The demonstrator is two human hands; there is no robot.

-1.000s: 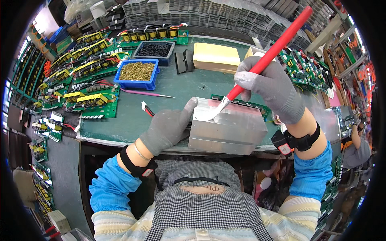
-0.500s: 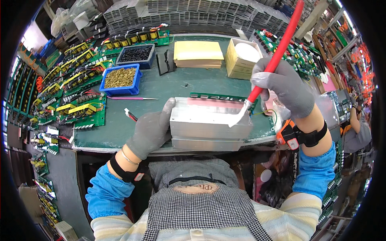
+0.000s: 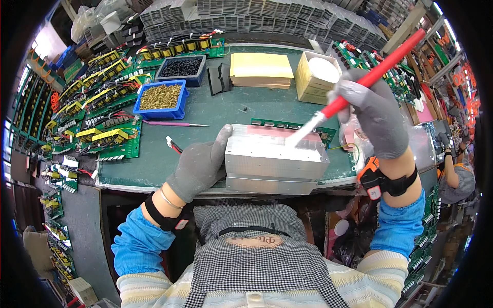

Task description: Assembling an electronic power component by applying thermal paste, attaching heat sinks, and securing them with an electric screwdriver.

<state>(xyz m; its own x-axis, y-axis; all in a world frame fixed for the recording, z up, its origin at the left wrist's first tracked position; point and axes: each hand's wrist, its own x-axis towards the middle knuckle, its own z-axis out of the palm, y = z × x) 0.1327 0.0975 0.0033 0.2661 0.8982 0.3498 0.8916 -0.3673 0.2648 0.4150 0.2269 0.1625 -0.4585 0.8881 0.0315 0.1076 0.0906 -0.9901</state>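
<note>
My right hand [image 3: 380, 115], in a grey glove, is closed round the red handle of a brush [image 3: 395, 59]. Its white bristles touch the top face of a silver aluminium block [image 3: 275, 164], which looks like a heat sink. At the block's left end my left hand [image 3: 197, 167], also gloved, grips it with the thumb along the upper edge; its other fingers are mostly hidden. A second metal piece shows under the block. Just behind it lies a narrow green circuit board [image 3: 264, 122]. Pale streaks and a pinkish sheen mark the block's top.
Left of the block are a blue tray of brass-coloured parts [image 3: 182, 108], a tray of black parts [image 3: 197, 78] and a purple-handled pointed tool [image 3: 169, 123]. Yellow sheets [image 3: 262, 66] and a carton [image 3: 303, 84] stand behind. Populated circuit boards [image 3: 120, 143] crowd the left.
The brush has swept left over the block's top and tilted lower, its handle end swinging right. My left hand stays at the block's left end. The whole view has shifted slightly.
</note>
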